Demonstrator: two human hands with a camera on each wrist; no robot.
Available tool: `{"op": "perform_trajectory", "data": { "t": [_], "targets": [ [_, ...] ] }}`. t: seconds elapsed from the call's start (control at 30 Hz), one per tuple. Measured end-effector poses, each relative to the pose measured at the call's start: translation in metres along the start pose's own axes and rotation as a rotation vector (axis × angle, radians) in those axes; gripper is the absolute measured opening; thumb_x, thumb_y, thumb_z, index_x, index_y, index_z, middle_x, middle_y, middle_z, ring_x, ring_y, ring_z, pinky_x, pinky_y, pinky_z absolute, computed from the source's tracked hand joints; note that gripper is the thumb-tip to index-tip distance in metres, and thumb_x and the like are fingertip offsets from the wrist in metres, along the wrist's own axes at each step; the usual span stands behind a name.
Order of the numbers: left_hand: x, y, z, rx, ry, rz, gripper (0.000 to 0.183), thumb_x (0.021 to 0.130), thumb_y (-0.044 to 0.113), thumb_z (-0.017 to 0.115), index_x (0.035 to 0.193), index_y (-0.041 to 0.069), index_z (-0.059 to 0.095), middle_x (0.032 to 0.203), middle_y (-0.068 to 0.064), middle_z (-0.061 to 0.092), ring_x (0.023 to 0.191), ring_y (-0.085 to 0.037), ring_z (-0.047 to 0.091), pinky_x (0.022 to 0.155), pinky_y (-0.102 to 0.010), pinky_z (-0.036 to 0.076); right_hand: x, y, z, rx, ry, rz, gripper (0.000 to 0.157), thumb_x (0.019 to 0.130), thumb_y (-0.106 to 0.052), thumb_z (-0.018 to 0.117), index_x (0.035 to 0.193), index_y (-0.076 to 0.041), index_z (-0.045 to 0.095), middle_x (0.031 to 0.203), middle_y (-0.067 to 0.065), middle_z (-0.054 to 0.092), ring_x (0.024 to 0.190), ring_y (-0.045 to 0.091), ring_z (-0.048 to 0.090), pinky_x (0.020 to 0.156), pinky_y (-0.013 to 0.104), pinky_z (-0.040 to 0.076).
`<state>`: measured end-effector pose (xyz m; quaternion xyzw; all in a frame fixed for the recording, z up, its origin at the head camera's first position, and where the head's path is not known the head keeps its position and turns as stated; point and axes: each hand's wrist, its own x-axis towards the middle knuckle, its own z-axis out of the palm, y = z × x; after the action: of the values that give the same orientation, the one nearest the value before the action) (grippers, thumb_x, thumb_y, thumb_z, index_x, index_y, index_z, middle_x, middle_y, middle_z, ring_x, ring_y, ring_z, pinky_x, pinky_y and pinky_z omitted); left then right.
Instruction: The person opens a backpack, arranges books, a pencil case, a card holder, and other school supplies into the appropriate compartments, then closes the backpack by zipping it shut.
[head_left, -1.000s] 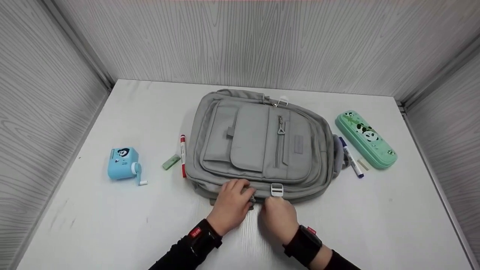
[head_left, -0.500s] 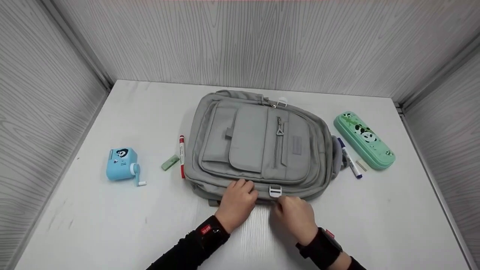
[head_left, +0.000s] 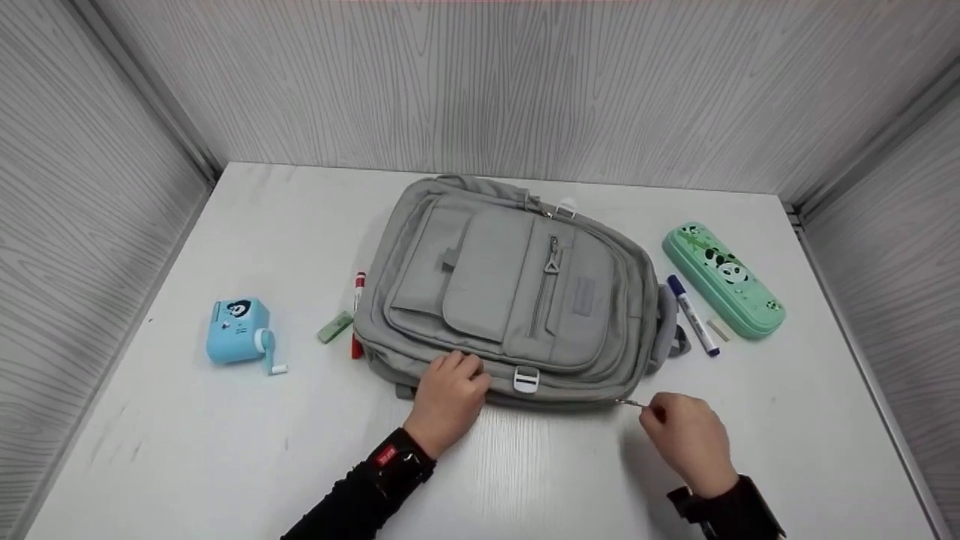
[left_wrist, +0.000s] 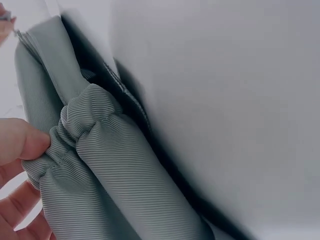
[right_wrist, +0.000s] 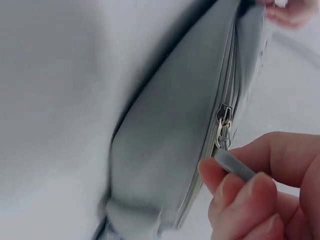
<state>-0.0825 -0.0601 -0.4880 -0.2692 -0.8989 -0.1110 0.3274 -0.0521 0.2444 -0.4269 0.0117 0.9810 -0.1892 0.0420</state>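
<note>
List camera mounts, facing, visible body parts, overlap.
Head: worn on head, facing forward and down at the backpack; left hand, right hand and left sleeve show.
Left wrist: worn there, facing the backpack's gathered side; left thumb and fingers show.
Right wrist: worn there, facing the zipper slider; right fingers pinch its pull.
Shared: both wrist views show the backpack.

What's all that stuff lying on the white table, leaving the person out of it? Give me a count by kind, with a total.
Backpack: 1
Panda pencil case: 1
Blue crank box, sharpener-like: 1
Markers: 2, red marker and blue marker
Small eraser-like blocks: 2, green block and pale block
Total: 7
</note>
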Motion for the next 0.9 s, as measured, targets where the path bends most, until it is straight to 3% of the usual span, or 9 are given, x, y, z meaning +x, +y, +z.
{"op": "perform_trajectory", "data": {
  "t": [0.23, 0.4, 0.53, 0.67, 0.8, 0.9],
  "targets": [
    [-0.004, -0.013, -0.003, -0.016, -0.009, -0.046, 0.020, 0.069, 0.000, 0.078, 0.067, 0.015, 0.064, 0.077, 0.001, 0.059, 0.069, -0.018, 0.054, 0.061, -0.030, 0.041, 0.002, 0.008, -0.004, 0.032, 0.001, 0.022, 0.018, 0.084, -0.008, 0.061, 0.067, -0.010, 0.065, 0.056, -0.002, 0.052, 0.054, 0.012, 0.044, 0.050, 0.025, 0.031],
    [-0.006, -0.008, -0.007, -0.095, -0.021, -0.107, 0.017, 0.069, -0.001, 0.074, 0.074, 0.013, 0.067, 0.084, -0.001, 0.063, 0.077, -0.021, 0.059, 0.067, -0.032, 0.046, 0.000, 0.001, 0.001, 0.032, 0.028, 0.016, 0.017, 0.085, -0.009, 0.061, 0.068, -0.009, 0.066, 0.058, -0.001, 0.055, 0.054, 0.012, 0.045, 0.051, 0.026, 0.033],
    [-0.001, 0.018, -0.014, -0.209, -0.012, -0.100, 0.020, 0.072, 0.000, 0.073, 0.084, 0.015, 0.068, 0.095, -0.002, 0.066, 0.088, -0.020, 0.062, 0.075, -0.034, 0.051, -0.002, -0.003, 0.003, 0.049, 0.065, -0.003, 0.016, 0.088, -0.010, 0.061, 0.074, -0.007, 0.068, 0.063, 0.002, 0.059, 0.057, 0.013, 0.047, 0.053, 0.026, 0.035],
    [0.016, 0.057, -0.014, -0.241, -0.036, -0.020, 0.018, 0.076, 0.008, 0.073, 0.090, 0.017, 0.070, 0.099, 0.000, 0.065, 0.092, -0.018, 0.062, 0.082, -0.032, 0.051, -0.002, -0.005, 0.005, 0.058, 0.105, -0.034, 0.015, 0.088, -0.008, 0.060, 0.075, -0.007, 0.065, 0.065, 0.003, 0.058, 0.059, 0.013, 0.047, 0.054, 0.026, 0.034],
    [0.035, 0.090, -0.005, -0.133, -0.086, 0.053, 0.011, 0.078, 0.016, 0.073, 0.087, 0.020, 0.070, 0.093, 0.005, 0.063, 0.086, -0.012, 0.058, 0.076, -0.026, 0.048, -0.002, -0.008, 0.008, 0.076, 0.110, -0.047, 0.015, 0.088, -0.007, 0.059, 0.074, -0.007, 0.064, 0.063, 0.001, 0.053, 0.057, 0.012, 0.044, 0.053, 0.025, 0.033],
    [0.045, 0.109, 0.006, -0.004, -0.181, 0.054, 0.008, 0.079, 0.022, 0.074, 0.087, 0.021, 0.071, 0.088, 0.007, 0.061, 0.081, -0.010, 0.054, 0.069, -0.023, 0.043, -0.003, -0.009, 0.010, 0.084, 0.091, -0.051, 0.016, 0.088, -0.007, 0.060, 0.073, -0.008, 0.064, 0.061, 0.000, 0.052, 0.055, 0.011, 0.043, 0.052, 0.023, 0.033]
  ]
}}
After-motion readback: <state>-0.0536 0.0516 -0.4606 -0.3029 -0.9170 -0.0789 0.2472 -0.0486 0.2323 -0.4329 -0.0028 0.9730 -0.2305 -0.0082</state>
